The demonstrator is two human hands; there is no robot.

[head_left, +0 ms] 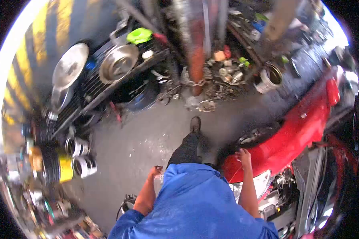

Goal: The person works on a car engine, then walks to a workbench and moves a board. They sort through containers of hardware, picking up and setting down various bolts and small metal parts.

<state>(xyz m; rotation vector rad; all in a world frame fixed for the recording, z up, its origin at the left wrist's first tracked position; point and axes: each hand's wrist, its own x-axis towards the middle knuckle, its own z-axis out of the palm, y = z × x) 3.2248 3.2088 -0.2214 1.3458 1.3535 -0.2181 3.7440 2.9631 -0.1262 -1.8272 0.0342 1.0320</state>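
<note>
My left hand point(157, 171) hangs beside my blue shirt point(191, 199), over the grey floor. Its fingers are curled, and a pale, see-through shape shows just below them; I cannot tell what it is. On the other side, my right hand point(243, 156) is held out over the red car fender point(279, 139), its fingers loosely apart. A thin orange line runs below this hand toward the headlight point(263, 179). One dark shoe point(195, 124) is stepping forward on the floor.
Ahead on the left, a metal rack point(103, 95) carries steel bowls point(119, 63) and a bright green cloth point(139, 36). A rusty post point(196, 59) rises among loose parts. A white bucket point(269, 77) stands right of it; a yellow-black drum point(60, 165) is at left.
</note>
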